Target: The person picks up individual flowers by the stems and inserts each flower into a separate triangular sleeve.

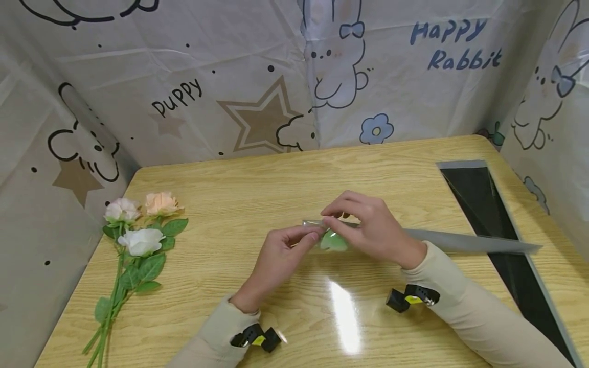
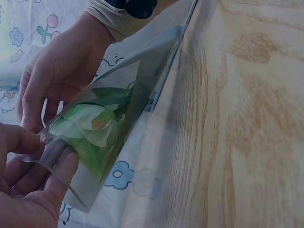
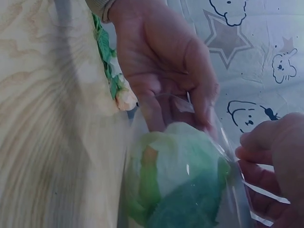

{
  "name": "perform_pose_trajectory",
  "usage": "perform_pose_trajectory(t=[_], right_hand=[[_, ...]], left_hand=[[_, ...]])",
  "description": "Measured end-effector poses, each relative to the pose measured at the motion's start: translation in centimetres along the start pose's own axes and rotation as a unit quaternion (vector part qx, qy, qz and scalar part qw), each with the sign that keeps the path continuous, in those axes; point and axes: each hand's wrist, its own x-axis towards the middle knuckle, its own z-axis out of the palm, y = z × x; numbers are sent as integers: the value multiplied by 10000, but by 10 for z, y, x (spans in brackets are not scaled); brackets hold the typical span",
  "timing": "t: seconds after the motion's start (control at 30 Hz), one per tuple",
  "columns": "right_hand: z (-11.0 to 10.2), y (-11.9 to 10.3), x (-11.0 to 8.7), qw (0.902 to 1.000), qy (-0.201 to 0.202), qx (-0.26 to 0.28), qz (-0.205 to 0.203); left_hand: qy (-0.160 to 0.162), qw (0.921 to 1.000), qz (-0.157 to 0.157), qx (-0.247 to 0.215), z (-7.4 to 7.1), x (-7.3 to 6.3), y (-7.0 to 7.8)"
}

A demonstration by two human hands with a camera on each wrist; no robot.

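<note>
Head view up first, and both hands were busy at the left end of the sleeve! The left hand pinched it, thumb against fingers; the right hand had thumb and fingertips nipped on it just beside. The flower peeked out green between them, over the middle of the table, while the sleeve's grey tail ran right, crossing over the black strip. I couldn't tell how much of the sleeve touched the table. Well apart on the left lay a pink rose, a peach rose and a white rose.

Left wrist view, closer now: the flower sat inside the clear sleeve, a leaf beside it. The left hand's thumb was in front of the sleeve's edge, fingers behind. Lovely hold, and I judged that light touch the right one: grip the edge alone, never the petals.

Right wrist view, and what a look: the flower filled the foreground behind the shiny clear front, the right hand pinching the side edge, the left hand at the end. To do this well, I reckoned, both edges wanted steady, even tension so nothing creased or snagged.

My count: two hands, one sleeve held, one flower in it, three loose roses, one black strip, its layers impossible to tell.
</note>
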Motion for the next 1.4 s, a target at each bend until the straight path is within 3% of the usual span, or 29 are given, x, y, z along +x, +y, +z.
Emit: perform_pose_trajectory(t=[0.13,0.27,0.4,0.53,0.63,0.7,0.97,1.27,1.4], right_hand=[[-7,3,1,9986,-388,-148,323],[-14,5,3,9911,-1058,-287,752],[-23,7,5,9733,-1888,-434,1230],[-32,10,7,9483,-2626,-604,1676],[-36,13,7,9344,-3014,-680,1771],[-36,14,6,9311,-3144,-658,1729],[-31,13,7,9377,-2999,-285,1731],[-32,12,9,9539,-2409,-327,1760],[-34,9,17,9643,-2083,-546,1544]], left_hand=[[133,9999,-57,79,-3,0,-1],[221,9997,-95,2,-8,0,-1],[383,9990,-217,-59,-15,1,-1],[573,9975,-410,-13,-23,1,0],[699,9964,-484,55,-28,0,1],[764,9960,-450,102,-32,1,1],[1014,9947,-178,4,-47,3,2],[1974,9803,-53,107,-61,4,9],[2254,9738,278,-111,-66,5,11]])
